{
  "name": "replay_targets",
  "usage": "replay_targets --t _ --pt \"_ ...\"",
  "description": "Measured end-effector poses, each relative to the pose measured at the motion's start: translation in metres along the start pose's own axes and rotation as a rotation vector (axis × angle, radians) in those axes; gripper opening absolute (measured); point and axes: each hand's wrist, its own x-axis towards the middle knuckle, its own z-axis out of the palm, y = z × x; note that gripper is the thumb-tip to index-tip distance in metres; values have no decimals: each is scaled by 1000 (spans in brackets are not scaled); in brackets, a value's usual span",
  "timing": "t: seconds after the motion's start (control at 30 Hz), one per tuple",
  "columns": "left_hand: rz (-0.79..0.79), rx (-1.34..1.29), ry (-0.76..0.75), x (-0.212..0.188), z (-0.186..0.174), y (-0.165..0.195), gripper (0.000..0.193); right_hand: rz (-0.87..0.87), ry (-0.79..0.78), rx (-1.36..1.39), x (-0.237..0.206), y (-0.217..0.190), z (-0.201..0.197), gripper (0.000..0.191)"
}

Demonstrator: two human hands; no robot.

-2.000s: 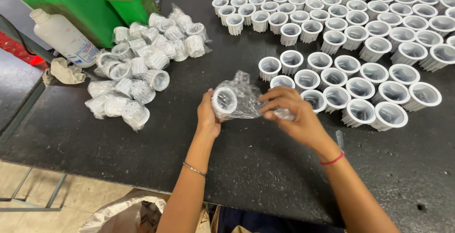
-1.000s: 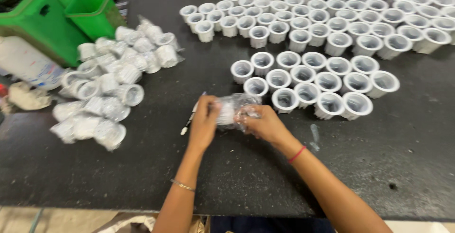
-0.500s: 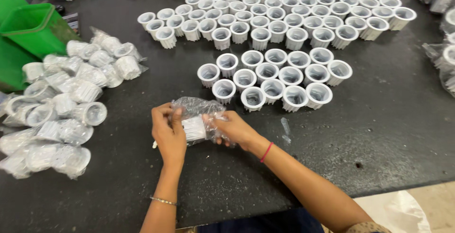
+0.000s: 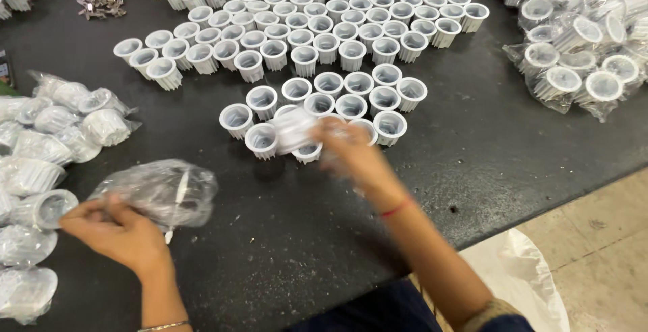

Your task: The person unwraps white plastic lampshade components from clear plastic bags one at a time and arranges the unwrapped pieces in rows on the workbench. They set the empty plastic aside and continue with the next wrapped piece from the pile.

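Black worktable (image 4: 283, 237) crowded with rows of white ribbed cups (image 4: 324, 35). Left hand (image 4: 118, 231) pinching a crumpled clear plastic bag (image 4: 158, 193) near bagged cups (image 4: 40, 170). Right hand (image 4: 354, 153), blurred, apparently closed around one white cup (image 4: 293, 129) just above the nearer cluster.

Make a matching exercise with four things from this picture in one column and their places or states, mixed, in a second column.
Column one:
1. left hand
2. right hand
3. pile of white ribbed plastic cups wrapped in clear bags
4. small heap of dark metal clips

Column two:
A. far left part of the black table
B. holds a clear plastic bag
C. far right of the table
D. blurred, at a white ribbed cup by the unwrapped cluster

Pairs: 1-B, 2-D, 3-C, 4-A
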Motion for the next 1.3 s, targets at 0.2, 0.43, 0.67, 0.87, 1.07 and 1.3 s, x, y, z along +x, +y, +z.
replay_targets --t 0.2,0.43,0.67,0.87,1.07,1.3 --pt "92 -93 -40 -4 4 6 34 -461 461 -1123 -32 -20 -139 18" --pt "78 95 -149 -18 29 57 28 -648 372 -1044 -22 4 -169 29" --pt "-269 -395 -458 -105 74 119 28 -563 318 -640 -99 7 -93 35" --pt "-1193 -1016 -595 -211 126 180 38 -647 -14 -613 -159 27 -49 82" --pt "-1068 -893 -1354 -227 116 225 58 -466 129 -703 -204 48 -113 72" --pt "-455 -546 -1489 -159 97 228 52 -392 873 -713 -272 103 -273 23"
